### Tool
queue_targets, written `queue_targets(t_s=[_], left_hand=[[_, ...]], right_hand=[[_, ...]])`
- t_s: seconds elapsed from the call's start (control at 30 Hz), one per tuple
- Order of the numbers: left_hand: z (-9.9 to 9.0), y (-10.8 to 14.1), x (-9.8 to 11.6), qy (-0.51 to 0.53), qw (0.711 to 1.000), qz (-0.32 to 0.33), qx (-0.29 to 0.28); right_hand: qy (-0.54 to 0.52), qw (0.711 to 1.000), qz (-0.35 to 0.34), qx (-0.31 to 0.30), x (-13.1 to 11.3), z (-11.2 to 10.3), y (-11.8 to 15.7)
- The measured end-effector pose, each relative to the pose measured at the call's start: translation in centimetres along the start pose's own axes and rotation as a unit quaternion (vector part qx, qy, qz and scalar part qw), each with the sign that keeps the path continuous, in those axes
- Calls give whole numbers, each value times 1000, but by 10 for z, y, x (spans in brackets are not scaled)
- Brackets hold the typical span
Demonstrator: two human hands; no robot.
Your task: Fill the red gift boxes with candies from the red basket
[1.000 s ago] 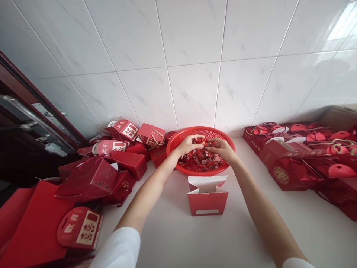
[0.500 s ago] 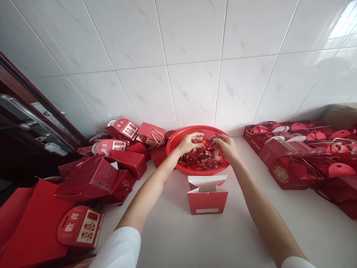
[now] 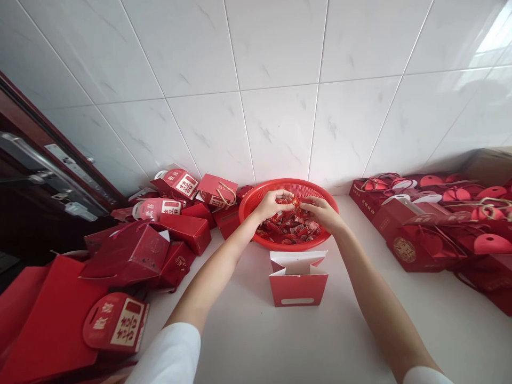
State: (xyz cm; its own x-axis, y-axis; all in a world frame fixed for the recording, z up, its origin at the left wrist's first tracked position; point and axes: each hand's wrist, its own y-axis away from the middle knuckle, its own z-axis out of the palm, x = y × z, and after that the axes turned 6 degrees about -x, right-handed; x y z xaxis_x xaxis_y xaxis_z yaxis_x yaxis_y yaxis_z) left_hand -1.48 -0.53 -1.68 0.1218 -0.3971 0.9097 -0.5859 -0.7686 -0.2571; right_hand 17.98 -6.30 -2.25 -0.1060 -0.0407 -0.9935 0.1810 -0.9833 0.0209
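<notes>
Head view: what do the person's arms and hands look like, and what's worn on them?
Plain white sleeves, left and right, end on the upper arms. The left hand and right hand are ungloved. No watch or bracelet shows.

You Wear White, Cut Short

Your left sleeve point(image 3: 168, 352) is short and white, its plain cloth ending in a smooth curve. Soft grey shading falls across it. Your right sleeve point(image 3: 424, 375) matches in white, though only a small piece shows at the bottom edge of the view, too little to tell its full shape. Beyond the cloth, your left forearm point(image 3: 218, 272) and right forearm point(image 3: 374, 290) are bare and slim, narrowing toward the far end. Your left grip point(image 3: 283, 202) and right grip point(image 3: 310, 205) are bare hands
</notes>
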Motion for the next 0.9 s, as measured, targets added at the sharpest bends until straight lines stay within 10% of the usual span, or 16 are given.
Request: queue_targets(t_s=[0.2,0.9], left_hand=[[1,0,1,-3,998,-9,-62],[2,-3,-7,-5,997,-14,-80]], right_hand=[[14,998,-25,-56,-3,1,5],[43,996,-75,35,-1,3,1]])
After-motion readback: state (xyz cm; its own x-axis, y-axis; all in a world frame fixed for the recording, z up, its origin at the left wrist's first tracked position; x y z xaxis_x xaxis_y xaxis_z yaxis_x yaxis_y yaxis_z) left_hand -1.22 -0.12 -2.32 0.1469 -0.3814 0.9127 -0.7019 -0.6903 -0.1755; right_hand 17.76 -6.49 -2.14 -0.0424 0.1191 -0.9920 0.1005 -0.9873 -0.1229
